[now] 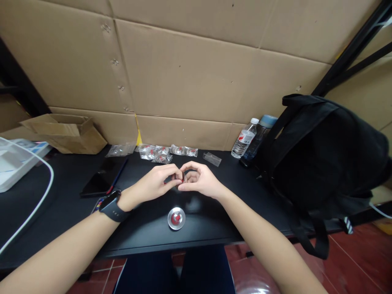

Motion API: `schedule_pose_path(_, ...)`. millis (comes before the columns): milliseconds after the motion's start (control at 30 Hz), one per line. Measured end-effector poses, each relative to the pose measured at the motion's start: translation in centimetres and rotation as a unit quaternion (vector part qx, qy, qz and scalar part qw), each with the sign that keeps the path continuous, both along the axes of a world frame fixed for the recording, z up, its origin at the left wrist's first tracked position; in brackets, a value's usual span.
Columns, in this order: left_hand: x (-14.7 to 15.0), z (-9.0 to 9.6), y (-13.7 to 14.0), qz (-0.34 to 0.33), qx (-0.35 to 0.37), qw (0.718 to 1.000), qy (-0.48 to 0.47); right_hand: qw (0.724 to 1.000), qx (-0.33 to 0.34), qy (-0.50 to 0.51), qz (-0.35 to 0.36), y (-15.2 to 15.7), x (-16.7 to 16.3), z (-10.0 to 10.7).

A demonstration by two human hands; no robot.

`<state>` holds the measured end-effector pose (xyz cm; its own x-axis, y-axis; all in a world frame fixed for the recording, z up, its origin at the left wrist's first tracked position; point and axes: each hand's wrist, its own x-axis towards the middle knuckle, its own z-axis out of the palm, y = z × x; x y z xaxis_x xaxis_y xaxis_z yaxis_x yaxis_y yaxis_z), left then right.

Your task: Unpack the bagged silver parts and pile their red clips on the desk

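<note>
My left hand [165, 179], with a dark watch on the wrist, meets my right hand [197, 177] above the middle of the black table. Between their fingertips is a small round piece with a silvery rim and some red [183, 178], mostly hidden by the fingers. Both hands are closed on it, thumbs and fingers curled in. Closer to the front edge lies a round silver metal piece [172, 223] with a red centre, apart from both hands.
Several clear packets [162, 158] of similar silver-and-red pieces lie along the cardboard wall. A phone [102, 179] and paper bag [73, 139] are at left. Rightward stand a water bottle [244, 141], a blue-lidded bottle [259, 136] and a black backpack [330, 159].
</note>
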<state>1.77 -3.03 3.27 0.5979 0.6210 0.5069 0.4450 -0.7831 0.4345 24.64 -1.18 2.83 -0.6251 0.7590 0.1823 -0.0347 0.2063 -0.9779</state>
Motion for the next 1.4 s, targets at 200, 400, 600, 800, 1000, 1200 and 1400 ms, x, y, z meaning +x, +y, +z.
schedule_pose_path(200,-0.1,0.2,-0.4,0.034,-0.019,0.999,-0.028,0.999,0.037,-0.014,-0.031,0.3,0.1,0.0)
schedule_pose_path(400,-0.3,0.4,-0.5,0.038,-0.018,0.999,-0.032,0.999,0.023,0.0,0.03,0.1,0.1,-0.2)
schedule_pose_path(600,-0.7,-0.1,0.4,0.06,-0.013,0.998,-0.013,0.99,0.128,-0.048,-0.016,1.0,0.8,-0.2)
schedule_pose_path(800,-2.5,-0.7,2.0,0.055,-0.041,0.995,0.075,0.933,0.294,-0.163,-0.126,2.5,2.4,0.1)
schedule_pose_path(1000,-2.7,-1.0,2.5,0.057,-0.041,0.991,0.118,0.916,0.28,-0.163,-0.238,4.3,4.2,0.2)
schedule_pose_path(1200,-2.8,-1.1,2.6,0.059,-0.057,0.986,0.146,0.892,0.27,-0.178,-0.317,6.0,5.8,-0.4)
schedule_pose_path(1400,-3.0,-1.3,2.8,0.058,-0.059,0.984,0.155,0.891,0.261,-0.216,-0.302,6.9,6.2,-1.5)
